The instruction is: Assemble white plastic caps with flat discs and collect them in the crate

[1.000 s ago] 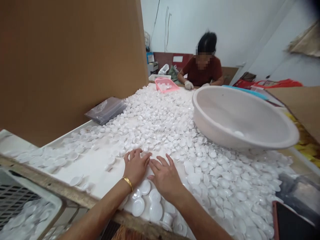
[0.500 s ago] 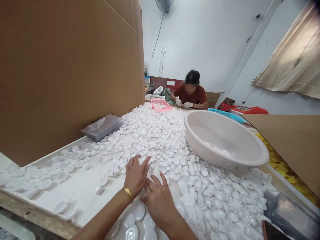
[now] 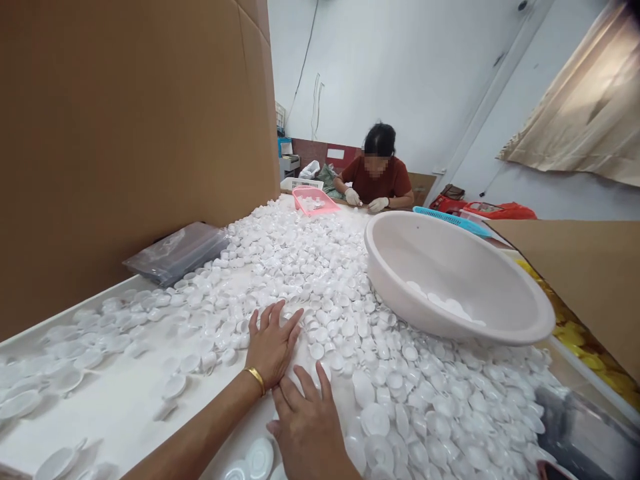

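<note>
Left of the basin, right hand now trails left hand, leaving the left leading at the white caps; both grips spread apart, no hold visible.

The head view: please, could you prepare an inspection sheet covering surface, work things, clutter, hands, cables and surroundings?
Surface: white tabletop, showing between pieces, mostly front left.
Work things: loose white pieces spread across it; some inside the large basin and pink tray.
Clutter: grey plastic packet at left; dark plastic bag at lower right.
Hands: left hand palm down, fingers spread near the pieces; right hand just behind, also spread; nothing seen held.
Cables: thin cords along the back wall.
Surroundings: cardboard panel at left; gloved person opposite; curtain at right.
</note>
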The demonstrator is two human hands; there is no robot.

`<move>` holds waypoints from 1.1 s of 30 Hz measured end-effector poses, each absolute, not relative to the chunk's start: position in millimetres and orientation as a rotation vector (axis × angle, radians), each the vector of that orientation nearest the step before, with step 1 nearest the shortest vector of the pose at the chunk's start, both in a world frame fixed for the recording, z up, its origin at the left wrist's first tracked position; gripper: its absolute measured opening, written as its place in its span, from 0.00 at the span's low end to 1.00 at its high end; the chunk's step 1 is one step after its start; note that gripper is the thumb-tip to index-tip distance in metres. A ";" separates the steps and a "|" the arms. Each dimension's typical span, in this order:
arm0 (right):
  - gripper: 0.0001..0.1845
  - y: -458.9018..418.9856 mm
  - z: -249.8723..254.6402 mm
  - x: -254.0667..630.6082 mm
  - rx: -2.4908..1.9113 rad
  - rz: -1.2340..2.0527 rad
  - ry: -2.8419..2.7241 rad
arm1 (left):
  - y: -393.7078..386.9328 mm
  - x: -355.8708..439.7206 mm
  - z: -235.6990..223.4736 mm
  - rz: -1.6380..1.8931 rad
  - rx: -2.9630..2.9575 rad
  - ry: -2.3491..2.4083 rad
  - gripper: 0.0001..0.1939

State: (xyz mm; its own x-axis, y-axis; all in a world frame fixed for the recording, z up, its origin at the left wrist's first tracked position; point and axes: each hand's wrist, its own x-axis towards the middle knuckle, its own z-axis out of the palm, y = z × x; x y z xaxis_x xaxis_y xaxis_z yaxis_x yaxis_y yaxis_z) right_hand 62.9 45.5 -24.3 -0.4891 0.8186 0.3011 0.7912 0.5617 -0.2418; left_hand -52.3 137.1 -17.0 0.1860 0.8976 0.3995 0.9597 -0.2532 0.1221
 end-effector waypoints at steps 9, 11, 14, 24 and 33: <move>0.19 44.8 -29.5 62.1 -1.314 0.020 -2.375 | 137.9 -52.7 -18.7 -0.664 -2.266 -1.848 0.20; 0.18 42.4 -25.7 63.1 -1.324 0.044 -2.356 | 136.3 -51.9 -17.8 -0.655 -2.273 -1.856 0.21; 0.16 40.2 -21.3 65.3 -1.328 0.078 -2.310 | 136.2 -50.5 -17.8 -0.625 -2.334 -1.856 0.23; 0.13 39.6 -16.7 78.0 -1.432 0.136 -2.148 | 136.3 -45.6 -18.1 -0.533 -2.410 -1.846 0.24; 0.14 45.5 1.0 91.2 -1.558 0.112 -2.179 | 136.0 -38.5 -17.0 -0.425 -2.377 -1.889 0.24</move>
